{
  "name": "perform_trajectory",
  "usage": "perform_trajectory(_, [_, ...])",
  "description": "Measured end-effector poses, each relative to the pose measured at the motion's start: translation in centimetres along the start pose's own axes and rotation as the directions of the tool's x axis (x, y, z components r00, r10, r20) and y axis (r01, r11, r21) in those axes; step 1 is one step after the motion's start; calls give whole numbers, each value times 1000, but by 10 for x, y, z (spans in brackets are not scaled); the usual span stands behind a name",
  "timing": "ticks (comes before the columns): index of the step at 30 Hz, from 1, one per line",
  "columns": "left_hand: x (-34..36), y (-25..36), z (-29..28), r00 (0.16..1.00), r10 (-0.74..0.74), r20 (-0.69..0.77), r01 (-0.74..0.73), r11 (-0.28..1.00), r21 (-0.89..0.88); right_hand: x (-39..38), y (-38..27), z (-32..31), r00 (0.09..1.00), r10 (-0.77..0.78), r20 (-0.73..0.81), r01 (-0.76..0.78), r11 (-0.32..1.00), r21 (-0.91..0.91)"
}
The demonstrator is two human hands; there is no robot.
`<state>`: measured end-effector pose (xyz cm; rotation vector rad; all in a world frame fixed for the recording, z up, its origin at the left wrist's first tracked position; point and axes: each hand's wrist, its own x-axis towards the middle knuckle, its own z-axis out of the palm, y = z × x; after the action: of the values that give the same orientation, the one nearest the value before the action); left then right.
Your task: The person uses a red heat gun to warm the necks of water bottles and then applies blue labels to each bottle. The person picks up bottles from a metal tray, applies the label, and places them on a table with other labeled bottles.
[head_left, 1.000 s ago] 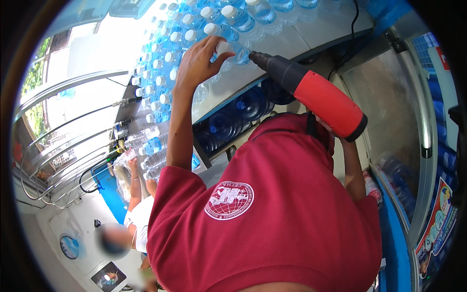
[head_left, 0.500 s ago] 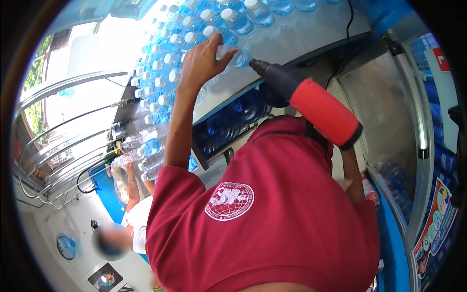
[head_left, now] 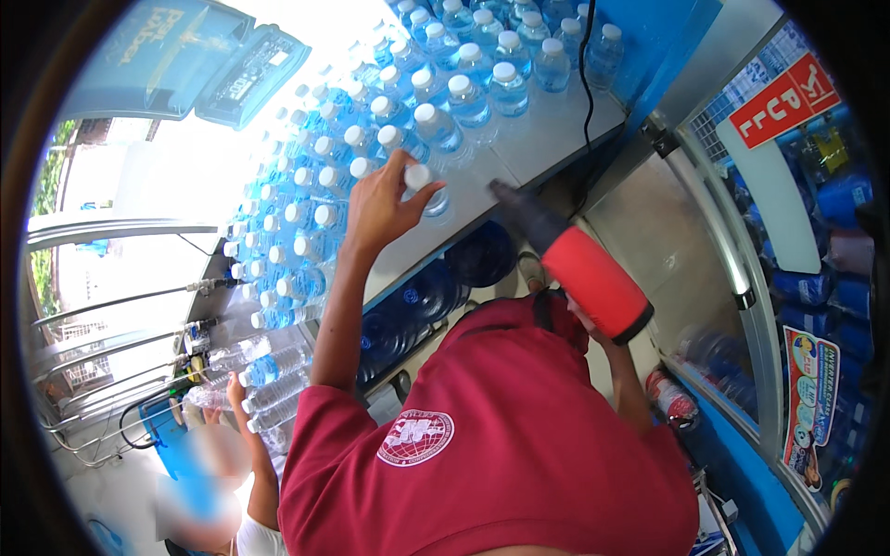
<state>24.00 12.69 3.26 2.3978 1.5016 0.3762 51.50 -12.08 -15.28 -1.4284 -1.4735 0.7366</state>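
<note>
My left hand [head_left: 382, 208] pinches a small clear water bottle [head_left: 435, 203] near its white cap, thumb and fingers on either side, at the front edge of the counter. Several rows of matching capped bottles [head_left: 468, 104] stand just beyond and to the left of it. A red heat gun [head_left: 598, 283] with a black nozzle is in my right hand [head_left: 579, 315], which the gun's body mostly hides. The nozzle points up and left toward the held bottle, with a gap between them.
Large blue water jugs [head_left: 408, 310] sit under the counter [head_left: 528, 148]. A black cord [head_left: 586, 93] hangs over its edge. On the right is a glass door with a metal handle [head_left: 709, 218]. A co-worker's arm [head_left: 262, 473] reaches toward empty bottles [head_left: 278, 389] at lower left.
The view has shifted, so the counter and bottles appear lower. The held bottle stands more upright than before. The heat gun's nozzle is farther from it.
</note>
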Motion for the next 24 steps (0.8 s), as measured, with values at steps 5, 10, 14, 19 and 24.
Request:
perform_trajectory(5, [53,48,46,982,157,-103,-170,975,-140,-9,-4,-36,939,267,-217,-230,956,182])
perform_trajectory(10, [110,91,98,965,197,-175,-218,970,-110,-5,-16,-58,921,251,-299,-212,965,156])
perform_trajectory(14, [149,109,116,948,216,-233,-227,974,-19,-7,-26,-57,911,252,-325,-224,967,121])
perform_trajectory(19, [172,109,122,912,245,-329,-243,969,46,-10,-27,-47,917,247,-313,-203,965,165])
perform_trajectory(24, [167,104,132,901,256,-351,-229,966,118,3,-31,-41,942,194,-274,-137,968,211])
